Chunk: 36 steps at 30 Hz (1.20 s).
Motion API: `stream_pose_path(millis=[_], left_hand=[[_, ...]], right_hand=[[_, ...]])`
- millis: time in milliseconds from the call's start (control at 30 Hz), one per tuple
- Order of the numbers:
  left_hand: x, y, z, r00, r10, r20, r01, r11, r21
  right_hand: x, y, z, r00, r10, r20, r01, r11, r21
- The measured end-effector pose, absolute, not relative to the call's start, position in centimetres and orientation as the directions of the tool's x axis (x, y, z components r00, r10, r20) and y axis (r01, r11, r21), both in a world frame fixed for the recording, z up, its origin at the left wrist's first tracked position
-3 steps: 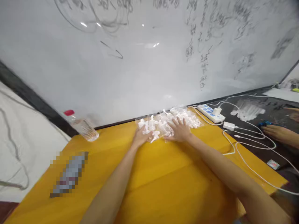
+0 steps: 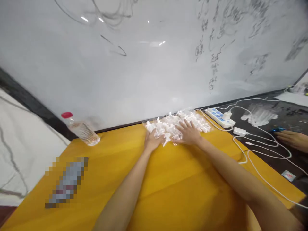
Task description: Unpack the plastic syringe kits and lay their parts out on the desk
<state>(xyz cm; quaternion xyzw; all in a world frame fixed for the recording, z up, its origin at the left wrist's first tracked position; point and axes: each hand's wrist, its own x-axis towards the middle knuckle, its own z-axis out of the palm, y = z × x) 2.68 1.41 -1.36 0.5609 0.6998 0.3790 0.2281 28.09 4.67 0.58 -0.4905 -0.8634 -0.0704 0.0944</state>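
Observation:
Clear plastic bags (image 2: 170, 125) of small white plastic pieces lie along the back edge of the yellow table, against the whiteboard. My left hand (image 2: 153, 141) rests at their left end, its thumb stretched toward the pieces and its fingers partly hidden by the back of the hand. My right hand (image 2: 190, 133) lies over the front middle of the bags with its fingers spread. Both hands touch the plastic, and neither is closed around anything. Where one bag ends and another begins I cannot tell.
A clear bottle with a red cap (image 2: 83, 131) stands at the back left. In front of it is a pixelated flat item (image 2: 68, 183). To the right are a power strip (image 2: 220, 118), white cables (image 2: 267, 155), a small card (image 2: 288, 175) and another person's hand (image 2: 292, 139) on a dark table.
My left hand has slid a little to the right, and the left part of the bags has shifted with it. My right hand also sits slightly further right. The view has turned slightly.

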Motion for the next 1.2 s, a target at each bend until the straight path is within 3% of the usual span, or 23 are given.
stream_pose_path(millis=[267,467,567,667,733,800,1033,1200], left_hand=[[0.9,1.0,-0.4,-0.3,0.947,0.117,0.581,0.084,0.81],[-0.3,-11.7,-0.7,-0.235,0.968,0.089,0.504,0.043,0.863],[-1.1,-18.4,-1.3,-0.097,0.995,0.019,0.337,0.015,0.941],[-4.0,-20.4,-1.5,-0.228,0.971,0.068,0.41,0.032,0.912],[-6.5,-18.9,-1.3,-0.36,0.919,0.161,0.529,0.059,0.847],[-8.6,-16.0,-1.0,-0.378,0.903,0.204,0.57,0.053,0.82],[-9.3,-5.8,-0.6,-0.202,0.94,0.275,0.741,-0.037,0.67],[-8.3,-3.7,-0.6,-0.105,0.972,0.209,0.821,-0.034,0.57]], right_hand=[[28.8,4.7,2.3,-0.52,0.809,0.275,0.838,0.546,-0.019],[23.3,-6.3,2.0,-0.539,0.741,0.401,0.717,0.653,-0.243],[20.8,-11.4,1.6,-0.582,0.77,0.262,0.657,0.635,-0.406],[20.1,-13.5,1.8,-0.632,0.769,0.096,0.644,0.59,-0.486],[20.6,-13.4,2.3,-0.661,0.748,0.064,0.635,0.602,-0.483],[21.7,-12.6,3.1,-0.684,0.728,0.045,0.627,0.619,-0.472],[24.6,-11.0,4.1,-0.713,0.701,0.004,0.646,0.659,-0.386],[24.3,-10.7,2.2,-0.674,0.738,0.025,0.705,0.654,-0.275]])
